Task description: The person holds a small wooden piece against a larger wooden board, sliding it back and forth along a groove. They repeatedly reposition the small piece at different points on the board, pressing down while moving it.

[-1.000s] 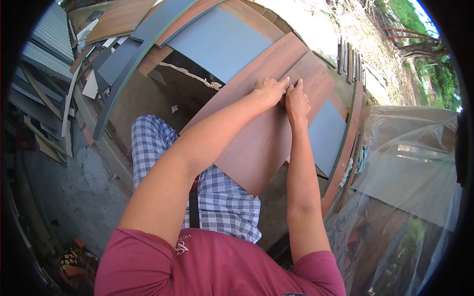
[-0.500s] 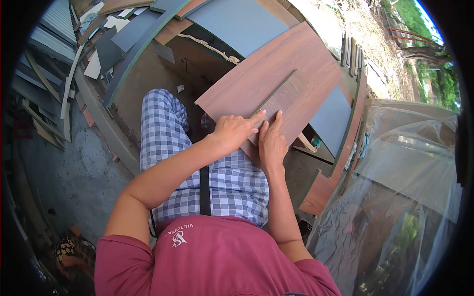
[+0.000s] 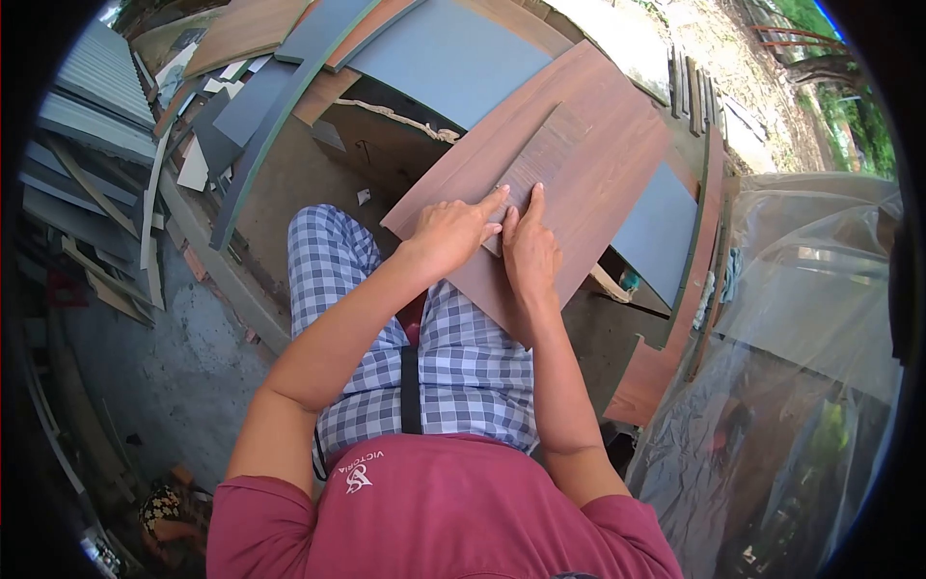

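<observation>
A narrow dark wooden strip (image 3: 546, 152) lies on a large reddish-brown board (image 3: 617, 130), slanting away from my lap. My left hand (image 3: 451, 234) comes in from the left, its index finger stretched onto the strip's near part and its thumb close to the edge. Beside it, my right hand (image 3: 531, 253) has its index finger along the strip and the other fingers curled. Both hands hold the strip near its close end, fingertips a short way apart. Their palms and the strip's near end are partly hidden.
Blue-grey panels (image 3: 458, 53) lie under and behind the board. Offcuts (image 3: 227, 121) are piled at the left beside corrugated sheets (image 3: 101, 87). Clear plastic sheeting (image 3: 810, 289) covers something at the right. A curved green-edged panel (image 3: 280, 111) stands left of the board.
Both hands have moved slightly away from my body with the strip. The strip now shows more of its broad face and less of its dark edge. The view has shifted a little.
</observation>
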The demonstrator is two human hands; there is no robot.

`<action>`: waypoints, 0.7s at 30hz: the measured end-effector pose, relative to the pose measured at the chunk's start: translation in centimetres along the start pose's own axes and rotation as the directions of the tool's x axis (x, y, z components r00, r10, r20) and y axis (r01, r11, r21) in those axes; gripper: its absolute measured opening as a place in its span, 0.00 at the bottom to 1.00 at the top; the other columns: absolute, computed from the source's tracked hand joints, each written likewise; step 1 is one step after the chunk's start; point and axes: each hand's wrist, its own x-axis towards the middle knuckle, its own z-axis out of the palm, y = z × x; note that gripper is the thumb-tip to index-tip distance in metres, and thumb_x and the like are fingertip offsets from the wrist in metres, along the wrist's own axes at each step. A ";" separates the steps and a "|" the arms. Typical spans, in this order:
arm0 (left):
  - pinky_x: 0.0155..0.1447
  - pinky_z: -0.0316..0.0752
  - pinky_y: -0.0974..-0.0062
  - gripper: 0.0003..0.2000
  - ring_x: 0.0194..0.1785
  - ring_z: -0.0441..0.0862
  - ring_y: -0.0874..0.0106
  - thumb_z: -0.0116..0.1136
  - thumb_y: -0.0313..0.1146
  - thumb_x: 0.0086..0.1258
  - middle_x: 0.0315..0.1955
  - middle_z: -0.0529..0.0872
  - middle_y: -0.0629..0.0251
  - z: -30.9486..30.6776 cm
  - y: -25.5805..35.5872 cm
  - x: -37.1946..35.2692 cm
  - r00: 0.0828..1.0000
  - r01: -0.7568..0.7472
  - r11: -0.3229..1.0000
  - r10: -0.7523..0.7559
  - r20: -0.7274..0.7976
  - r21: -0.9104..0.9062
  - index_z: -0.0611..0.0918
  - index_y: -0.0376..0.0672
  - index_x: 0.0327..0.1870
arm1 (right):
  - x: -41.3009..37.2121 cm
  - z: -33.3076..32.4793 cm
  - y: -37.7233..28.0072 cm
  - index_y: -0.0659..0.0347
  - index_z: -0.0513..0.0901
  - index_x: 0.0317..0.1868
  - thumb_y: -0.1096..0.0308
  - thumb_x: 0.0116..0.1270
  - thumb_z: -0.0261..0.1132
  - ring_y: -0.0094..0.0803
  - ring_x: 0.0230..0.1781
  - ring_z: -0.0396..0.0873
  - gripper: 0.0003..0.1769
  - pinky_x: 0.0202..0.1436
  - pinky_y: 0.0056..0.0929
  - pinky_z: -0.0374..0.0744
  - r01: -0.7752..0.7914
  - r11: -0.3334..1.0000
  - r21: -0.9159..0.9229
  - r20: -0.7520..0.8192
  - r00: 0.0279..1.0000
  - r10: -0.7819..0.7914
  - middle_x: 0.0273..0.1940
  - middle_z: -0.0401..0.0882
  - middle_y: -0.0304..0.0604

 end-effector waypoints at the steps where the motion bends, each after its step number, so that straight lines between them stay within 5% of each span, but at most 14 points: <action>1: 0.40 0.73 0.58 0.25 0.35 0.81 0.54 0.50 0.43 0.67 0.27 0.83 0.50 -0.1 0.2 1.1 1.000 -0.011 1.000 0.011 -0.017 -0.001 0.64 0.55 0.66 | 1.0 -0.2 0.3 0.63 0.55 0.66 0.57 0.68 0.49 0.54 0.29 0.80 0.30 0.33 0.48 0.76 -0.004 1.000 -0.003 -0.006 1.000 0.004 0.25 0.80 0.59; 14: 0.48 0.72 0.57 0.25 0.43 0.79 0.50 0.48 0.43 0.68 0.37 0.83 0.49 0.2 4.3 17.7 0.996 -0.077 0.987 0.083 -0.033 0.143 0.63 0.52 0.66 | 15.8 -2.5 6.8 0.57 0.60 0.65 0.56 0.67 0.49 0.53 0.34 0.81 0.28 0.37 0.48 0.77 -0.086 0.993 0.085 -0.132 0.987 0.097 0.31 0.81 0.59; 17: 0.50 0.71 0.58 0.25 0.45 0.79 0.52 0.47 0.42 0.69 0.39 0.82 0.49 0.0 5.5 20.9 0.996 -0.079 0.982 0.084 -0.023 0.170 0.62 0.51 0.66 | 18.6 -3.1 8.0 0.54 0.60 0.65 0.55 0.67 0.48 0.55 0.39 0.79 0.28 0.45 0.52 0.74 -0.107 0.984 0.142 -0.129 0.984 0.125 0.35 0.80 0.61; 21: 0.55 0.68 0.59 0.25 0.51 0.77 0.54 0.46 0.43 0.69 0.45 0.80 0.48 -0.5 7.5 23.6 0.996 0.006 0.997 -0.013 0.083 0.078 0.60 0.52 0.67 | 21.5 -3.5 9.6 0.53 0.61 0.65 0.55 0.67 0.48 0.54 0.41 0.79 0.27 0.46 0.50 0.74 -0.113 0.985 0.132 -0.162 0.978 0.134 0.37 0.80 0.61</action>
